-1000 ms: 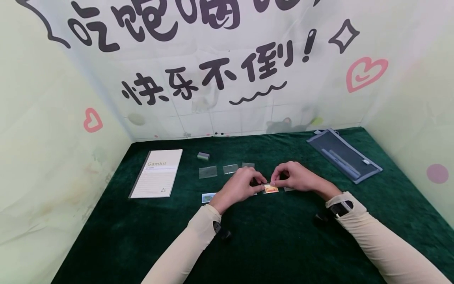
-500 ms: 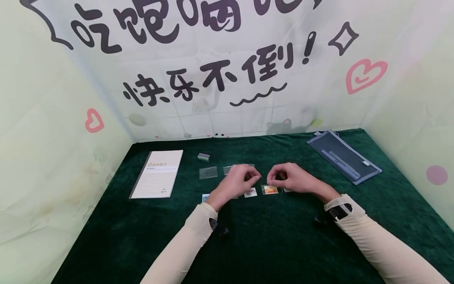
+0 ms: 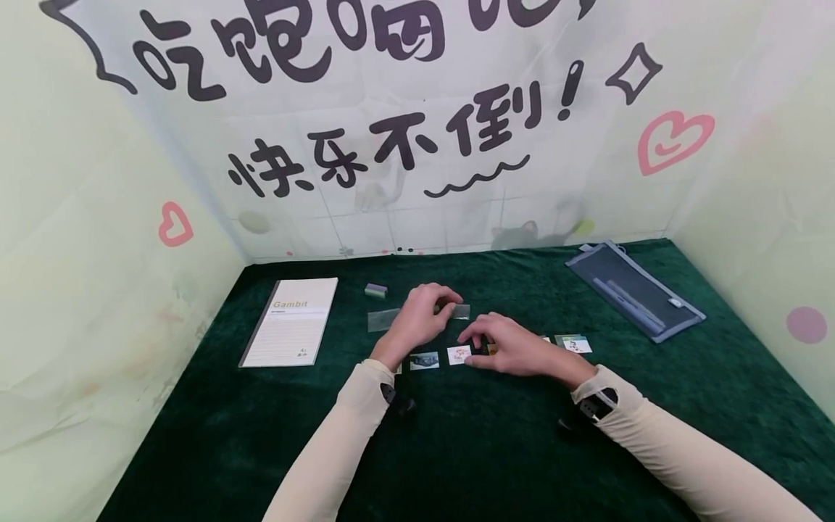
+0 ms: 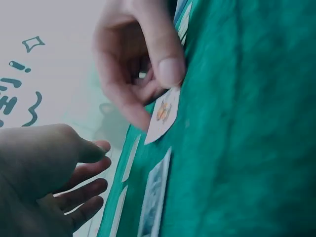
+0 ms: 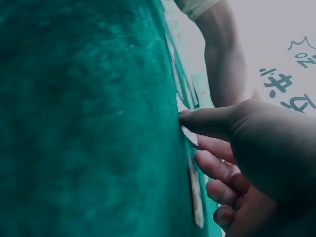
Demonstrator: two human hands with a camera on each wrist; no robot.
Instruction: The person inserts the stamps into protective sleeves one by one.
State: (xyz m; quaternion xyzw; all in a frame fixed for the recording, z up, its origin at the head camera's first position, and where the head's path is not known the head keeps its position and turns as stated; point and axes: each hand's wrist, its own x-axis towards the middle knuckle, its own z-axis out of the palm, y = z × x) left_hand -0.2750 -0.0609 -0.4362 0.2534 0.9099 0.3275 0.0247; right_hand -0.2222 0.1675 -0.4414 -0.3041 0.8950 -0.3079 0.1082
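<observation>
My right hand (image 3: pixel 512 346) holds a white stamp (image 3: pixel 459 354) with a small flower-like picture by its edges, between thumb and index finger. In the left wrist view the same stamp (image 4: pixel 163 113) shows below that thumb. Beside it lies an orange stamp (image 3: pixel 492 350), mostly covered by the hand. Over the back row of clear sleeves hovers my left hand (image 3: pixel 417 317), fingers loosely bent with nothing in them. One clear sleeve (image 3: pixel 382 320) shows left of it, another (image 3: pixel 461 312) past its fingertips. A blue-grey stamp (image 3: pixel 425 360) lies in the front row.
Another stamp in a sleeve (image 3: pixel 575 344) lies at the row's right end. A notebook (image 3: pixel 290 322) lies at the left, an eraser-like block (image 3: pixel 375 291) behind the sleeves. A blue mesh zip pouch (image 3: pixel 636 291) with pens lies at the back right.
My right hand has left the orange stamp and shifted left to the white one. My left hand has moved back and left, from the front row to above the clear sleeves.
</observation>
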